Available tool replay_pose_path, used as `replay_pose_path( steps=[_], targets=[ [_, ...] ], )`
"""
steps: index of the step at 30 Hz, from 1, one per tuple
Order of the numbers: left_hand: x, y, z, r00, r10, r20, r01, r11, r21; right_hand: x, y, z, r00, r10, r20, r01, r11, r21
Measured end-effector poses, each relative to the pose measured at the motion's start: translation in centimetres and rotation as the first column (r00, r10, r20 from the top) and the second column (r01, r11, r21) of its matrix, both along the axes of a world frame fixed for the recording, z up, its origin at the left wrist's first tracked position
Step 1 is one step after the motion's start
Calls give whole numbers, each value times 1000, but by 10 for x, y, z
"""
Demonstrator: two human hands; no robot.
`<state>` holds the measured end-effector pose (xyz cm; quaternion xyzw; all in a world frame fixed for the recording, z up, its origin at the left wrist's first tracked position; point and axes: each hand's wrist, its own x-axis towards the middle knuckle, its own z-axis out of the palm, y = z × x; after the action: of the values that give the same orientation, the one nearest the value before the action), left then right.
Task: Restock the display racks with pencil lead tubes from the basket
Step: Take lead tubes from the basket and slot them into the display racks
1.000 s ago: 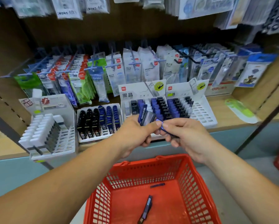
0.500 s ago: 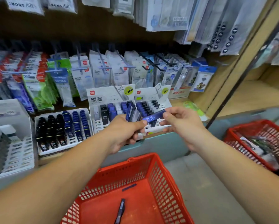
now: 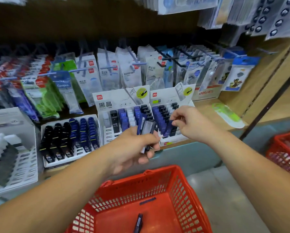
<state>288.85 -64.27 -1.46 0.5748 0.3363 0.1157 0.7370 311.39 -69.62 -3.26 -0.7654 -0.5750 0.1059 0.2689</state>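
Red plastic mesh basket [image 3: 157,172] at bottom. White card display rack [image 3: 172,98] behind. L hand [image 3: 134,148]: grip clenched round bunch of lead tubes [image 3: 146,127]. R hand [image 3: 189,125]: grip pinches blue tube [image 3: 168,130] at rack slots. One dark tube [image 3: 138,222] lies in basket.

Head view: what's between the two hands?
In the head view, only blue lead tubes in the right display rack show between the left hand, gripping several tubes, and the right hand, pinching one tube.
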Motion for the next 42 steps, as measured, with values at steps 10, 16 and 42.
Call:
replay_pose_path(
  steps=[10,16,42],
  targets=[
    [1,3,-10,997,-42,-67,41,999,-15,8,19,-7,982,134,135,-129,991,-42],
    [6,11,-23,1000,12,-22,-12,1000,-16,17,19,-8,1000,22,16,-21,997,-72],
    [30,14,-16,886,416,206,-430,903,26,1,-11,13,609,69,-790,-158,987,-36]
  ],
)
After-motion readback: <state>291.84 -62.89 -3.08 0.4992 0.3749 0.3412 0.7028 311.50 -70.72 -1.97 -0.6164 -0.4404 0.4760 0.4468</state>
